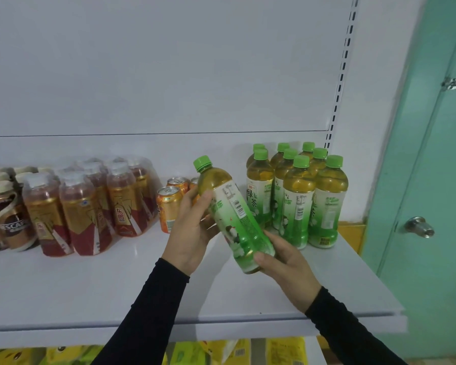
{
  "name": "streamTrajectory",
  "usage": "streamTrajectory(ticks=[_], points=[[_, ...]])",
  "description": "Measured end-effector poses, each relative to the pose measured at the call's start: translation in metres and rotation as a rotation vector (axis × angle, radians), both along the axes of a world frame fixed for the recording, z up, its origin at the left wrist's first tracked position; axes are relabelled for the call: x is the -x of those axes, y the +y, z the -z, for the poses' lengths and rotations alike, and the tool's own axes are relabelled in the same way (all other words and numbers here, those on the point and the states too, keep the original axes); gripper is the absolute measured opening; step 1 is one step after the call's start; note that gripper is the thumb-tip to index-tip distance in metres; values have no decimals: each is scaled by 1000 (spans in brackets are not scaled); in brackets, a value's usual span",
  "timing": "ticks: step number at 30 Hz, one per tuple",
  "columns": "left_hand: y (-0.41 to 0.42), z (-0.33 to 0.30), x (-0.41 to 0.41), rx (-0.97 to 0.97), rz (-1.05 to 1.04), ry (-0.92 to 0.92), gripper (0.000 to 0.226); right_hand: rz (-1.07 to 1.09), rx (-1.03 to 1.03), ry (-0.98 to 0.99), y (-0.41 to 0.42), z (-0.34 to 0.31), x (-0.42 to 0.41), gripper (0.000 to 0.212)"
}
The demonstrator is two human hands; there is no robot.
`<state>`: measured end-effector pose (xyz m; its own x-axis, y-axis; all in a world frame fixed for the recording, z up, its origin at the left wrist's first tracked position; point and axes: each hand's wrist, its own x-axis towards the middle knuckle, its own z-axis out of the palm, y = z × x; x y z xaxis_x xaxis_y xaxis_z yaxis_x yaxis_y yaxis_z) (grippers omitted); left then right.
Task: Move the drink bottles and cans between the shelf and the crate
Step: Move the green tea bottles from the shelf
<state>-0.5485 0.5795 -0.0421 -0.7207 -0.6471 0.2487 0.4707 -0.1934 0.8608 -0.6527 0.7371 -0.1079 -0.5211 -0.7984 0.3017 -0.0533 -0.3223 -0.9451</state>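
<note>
Likely shop: slotted retail shelf (116, 293), grouped drink bottles (298, 196), shrink-wrapped multipack (90, 206).

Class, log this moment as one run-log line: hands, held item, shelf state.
hands: left and right both grip tea bottle | bottle: tilted, above shelf | shelf: green tea group, cans, red bottles
</note>
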Motion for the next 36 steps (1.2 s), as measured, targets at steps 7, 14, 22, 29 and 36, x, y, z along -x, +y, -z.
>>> streamTrajectory(ticks=[7,14,22,29,36], points=[[5,-5,2,-9,18,-12,45,-140,8,-274,3,-1,0,93],[9,-1,1,22,-107,-36,59,164,-216,392,6,-8,-4,90],[9,-6,0,77,-108,-62,63,201,-119,292,4,-1,-10,82],[5,-2,-1,-15,-4,-23,53,-140,-8,-277,3,-12,-15,96],[3,2,2,-43,-88,-11,45,-3,-146,57,7,-17,-12,70]])
